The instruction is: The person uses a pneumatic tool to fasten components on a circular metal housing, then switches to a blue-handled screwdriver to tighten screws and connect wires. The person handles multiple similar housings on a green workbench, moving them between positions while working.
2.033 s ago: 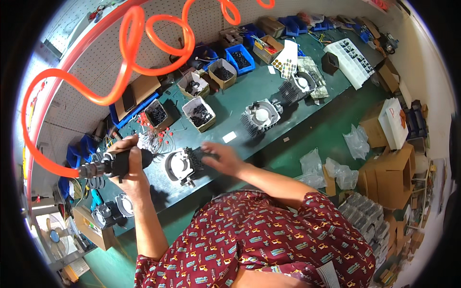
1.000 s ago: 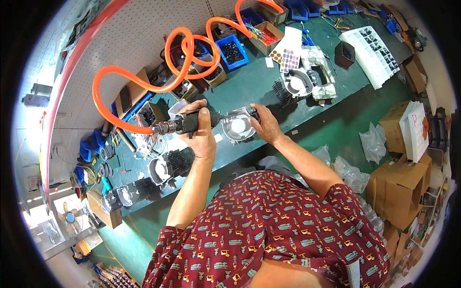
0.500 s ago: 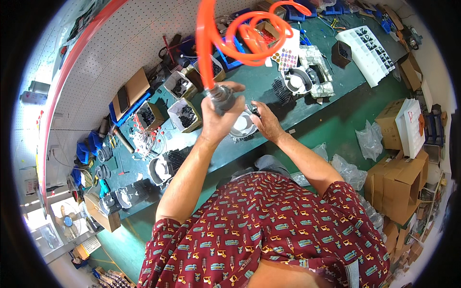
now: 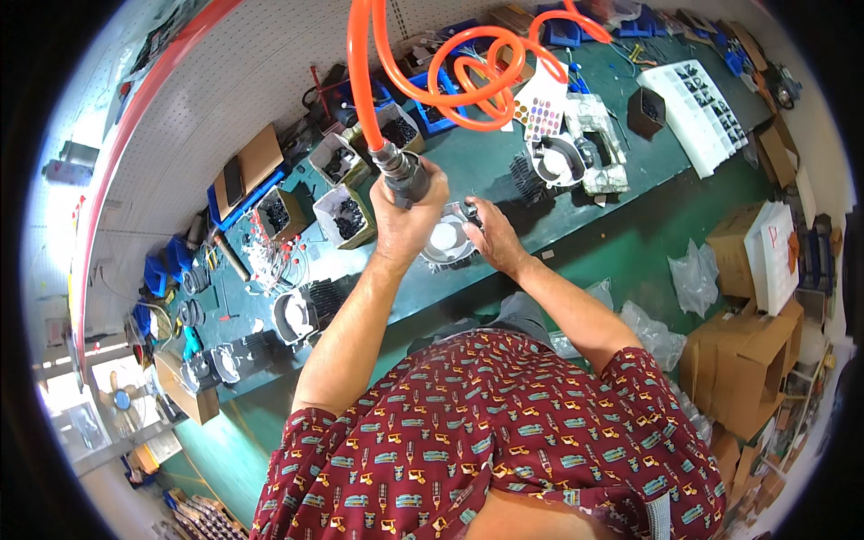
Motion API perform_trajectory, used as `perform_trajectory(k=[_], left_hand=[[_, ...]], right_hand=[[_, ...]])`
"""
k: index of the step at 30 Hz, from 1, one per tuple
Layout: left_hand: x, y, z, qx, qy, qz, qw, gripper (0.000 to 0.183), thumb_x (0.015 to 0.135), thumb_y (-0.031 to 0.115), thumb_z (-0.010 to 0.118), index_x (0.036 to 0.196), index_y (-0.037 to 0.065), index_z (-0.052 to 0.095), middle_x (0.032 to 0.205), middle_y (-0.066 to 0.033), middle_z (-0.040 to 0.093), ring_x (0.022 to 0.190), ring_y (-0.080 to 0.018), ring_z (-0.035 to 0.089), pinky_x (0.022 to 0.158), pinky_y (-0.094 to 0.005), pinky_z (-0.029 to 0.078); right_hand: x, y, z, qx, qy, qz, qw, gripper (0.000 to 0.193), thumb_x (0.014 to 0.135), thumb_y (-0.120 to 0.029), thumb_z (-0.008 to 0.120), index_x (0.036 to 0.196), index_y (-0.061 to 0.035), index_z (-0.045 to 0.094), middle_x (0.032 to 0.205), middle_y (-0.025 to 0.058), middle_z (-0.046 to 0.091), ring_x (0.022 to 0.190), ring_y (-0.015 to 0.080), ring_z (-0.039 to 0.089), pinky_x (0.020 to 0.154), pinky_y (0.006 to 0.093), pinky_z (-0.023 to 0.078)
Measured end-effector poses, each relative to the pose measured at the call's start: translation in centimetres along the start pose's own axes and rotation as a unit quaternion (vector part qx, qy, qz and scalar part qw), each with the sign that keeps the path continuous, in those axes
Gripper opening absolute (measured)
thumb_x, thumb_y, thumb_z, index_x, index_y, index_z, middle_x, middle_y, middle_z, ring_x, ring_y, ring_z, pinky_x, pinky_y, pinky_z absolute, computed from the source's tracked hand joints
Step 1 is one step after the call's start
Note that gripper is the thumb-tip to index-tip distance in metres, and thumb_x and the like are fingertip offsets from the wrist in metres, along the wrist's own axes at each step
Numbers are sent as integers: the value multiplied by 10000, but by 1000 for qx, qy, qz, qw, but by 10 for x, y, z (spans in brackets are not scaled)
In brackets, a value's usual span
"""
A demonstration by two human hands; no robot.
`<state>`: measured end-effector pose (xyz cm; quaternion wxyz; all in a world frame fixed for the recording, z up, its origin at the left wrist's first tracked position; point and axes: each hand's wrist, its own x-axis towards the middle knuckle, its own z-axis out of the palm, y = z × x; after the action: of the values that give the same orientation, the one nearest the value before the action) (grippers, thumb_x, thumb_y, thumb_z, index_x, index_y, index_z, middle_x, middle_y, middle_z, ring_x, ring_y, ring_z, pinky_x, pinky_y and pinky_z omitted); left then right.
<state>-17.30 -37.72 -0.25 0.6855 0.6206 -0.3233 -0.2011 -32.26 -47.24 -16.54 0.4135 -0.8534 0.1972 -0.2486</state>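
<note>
My left hand (image 4: pixel 404 219) is wrapped round an air screwdriver (image 4: pixel 401 173) with a metal fitting at its top, where an orange air hose joins. The tool's lower end is hidden by the hand. Just right of it, a round light-grey metal housing (image 4: pixel 445 239) lies on the bench near the front edge. My right hand (image 4: pixel 497 238) is at the housing's right rim. Its thumb and fingers are bent round a small dark part too hidden to name.
The orange hose (image 4: pixel 441 95) loops over the green bench (image 4: pixel 360 273). Cartons of black parts (image 4: pixel 346 217) stand left of the tool. Another finned housing (image 4: pixel 555 160) sits at the right beside a white foam block (image 4: pixel 605 180). More housings (image 4: pixel 294 317) lie at the left.
My left hand and the air screwdriver have shifted slightly left and down, uncovering more of the housing. The hose has swung left. My right hand stays by the housing's rim.
</note>
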Motion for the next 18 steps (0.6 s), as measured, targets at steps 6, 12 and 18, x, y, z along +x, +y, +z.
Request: perform_trajectory(k=[6,12,18], left_hand=[[-11,10,5,0,36,21,999,153,879,-24,735,987,31,641,923,-28,685,840,-102,637,790,-286,529],[-24,17,12,18,143,86,986,233,876,-79,703,1077,9,623,1097,-107,715,991,-156,666,906,-321,533],[-80,30,4,48,206,136,968,260,914,-22,683,1143,1,560,1128,-167,701,1049,-230,675,980,-405,530]], right_hand=[[11,5,-14,13,-40,-34,999,562,882,-202,722,1362,2,512,1331,249,576,1202,417,580,1027,493,454],[14,8,-6,102,-30,-67,992,569,899,-216,708,1378,7,497,1353,255,550,1198,424,579,1038,467,476],[20,17,-20,132,-117,-51,983,602,901,-267,720,1389,8,499,1346,258,556,1215,428,579,1049,454,483]])
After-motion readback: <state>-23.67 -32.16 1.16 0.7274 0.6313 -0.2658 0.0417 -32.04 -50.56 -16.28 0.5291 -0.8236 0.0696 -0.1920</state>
